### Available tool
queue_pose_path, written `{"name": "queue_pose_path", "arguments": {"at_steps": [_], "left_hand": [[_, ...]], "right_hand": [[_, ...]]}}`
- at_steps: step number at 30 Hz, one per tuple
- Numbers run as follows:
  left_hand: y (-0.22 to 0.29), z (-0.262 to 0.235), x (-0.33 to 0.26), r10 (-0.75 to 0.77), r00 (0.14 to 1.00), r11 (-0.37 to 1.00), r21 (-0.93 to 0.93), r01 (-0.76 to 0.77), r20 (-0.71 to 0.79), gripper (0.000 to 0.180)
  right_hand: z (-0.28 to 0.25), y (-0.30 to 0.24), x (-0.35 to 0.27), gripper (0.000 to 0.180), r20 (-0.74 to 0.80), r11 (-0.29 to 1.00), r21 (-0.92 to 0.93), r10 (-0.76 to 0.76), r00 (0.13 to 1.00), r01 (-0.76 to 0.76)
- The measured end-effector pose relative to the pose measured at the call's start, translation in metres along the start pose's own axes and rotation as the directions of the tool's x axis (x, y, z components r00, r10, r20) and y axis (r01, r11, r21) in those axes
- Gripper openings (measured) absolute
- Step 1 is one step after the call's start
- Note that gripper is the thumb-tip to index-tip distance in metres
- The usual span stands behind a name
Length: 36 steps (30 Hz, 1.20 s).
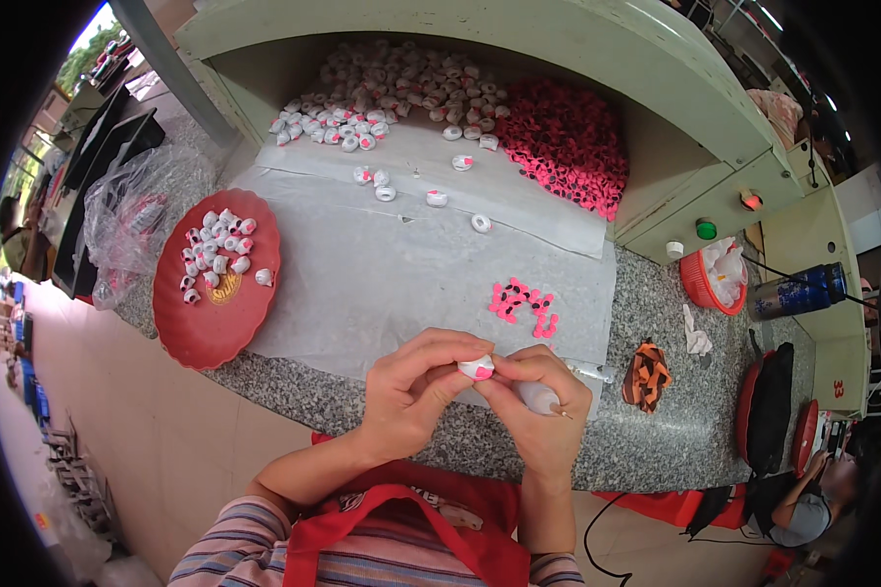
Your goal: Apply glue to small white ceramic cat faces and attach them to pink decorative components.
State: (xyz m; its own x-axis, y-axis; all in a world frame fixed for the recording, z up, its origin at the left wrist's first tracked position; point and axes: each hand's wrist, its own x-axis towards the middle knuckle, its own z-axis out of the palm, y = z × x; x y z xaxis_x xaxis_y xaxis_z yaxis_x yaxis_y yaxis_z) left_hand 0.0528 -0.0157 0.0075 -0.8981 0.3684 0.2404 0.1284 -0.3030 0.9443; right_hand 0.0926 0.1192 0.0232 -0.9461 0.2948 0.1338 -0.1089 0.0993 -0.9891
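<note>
A small white rounded piece with a pink patch (pixel 477 368) is pinched between the fingertips of my left hand (pixel 406 396). My right hand (pixel 543 406) has its thumb and index finger against the same piece. Tucked in the right palm is a small translucent bottle with a thin tip (pixel 537 396). Just beyond my hands lies a loose cluster of pink and black bits (pixel 519 305) on a white sheet (pixel 362 284). To the left, a red scalloped plate (pixel 191 328) holds several white pieces with pink patches (pixel 215 245).
A pale green shelf unit (pixel 460 20) shelters heaps of white ring-like pieces (pixel 401 83) and pink-black bits (pixel 568 142). Rightward on the speckled countertop (pixel 675 440) are an orange basket (pixel 700 284), a blue bottle (pixel 803 292) and a patterned pouch (pixel 646 377). Plastic bags (pixel 142 225) lie left.
</note>
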Motion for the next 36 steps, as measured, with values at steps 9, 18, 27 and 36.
{"name": "queue_pose_path", "arguments": {"at_steps": [9, 18, 27, 36], "left_hand": [[-0.002, -0.001, -0.002, 0.013, 1.0, 1.0, 0.009, -0.013, 0.01, 0.022], [0.007, -0.006, 0.007, -0.479, 0.871, 0.691, -0.565, 0.451, 0.11, 0.022], [0.013, -0.013, 0.001, -0.239, 0.948, 0.913, -0.285, 0.293, 0.21, 0.027], [0.006, -0.008, -0.005, -0.193, 0.977, 0.967, -0.151, 0.205, 0.092, 0.023]], "right_hand": [[0.003, 0.002, -0.002, 0.022, -0.008, 0.999, 0.026, 0.039, 0.999, -0.039], [0.008, -0.01, 0.0, 0.028, -0.028, 0.993, -0.055, -0.11, 0.994, 0.108], [-0.005, 0.006, -0.002, 0.028, 0.091, 0.978, 0.198, -0.078, 0.993, 0.059], [0.001, 0.01, -0.009, 0.03, 0.029, 0.968, 0.24, 0.074, 0.997, -0.079]]}}
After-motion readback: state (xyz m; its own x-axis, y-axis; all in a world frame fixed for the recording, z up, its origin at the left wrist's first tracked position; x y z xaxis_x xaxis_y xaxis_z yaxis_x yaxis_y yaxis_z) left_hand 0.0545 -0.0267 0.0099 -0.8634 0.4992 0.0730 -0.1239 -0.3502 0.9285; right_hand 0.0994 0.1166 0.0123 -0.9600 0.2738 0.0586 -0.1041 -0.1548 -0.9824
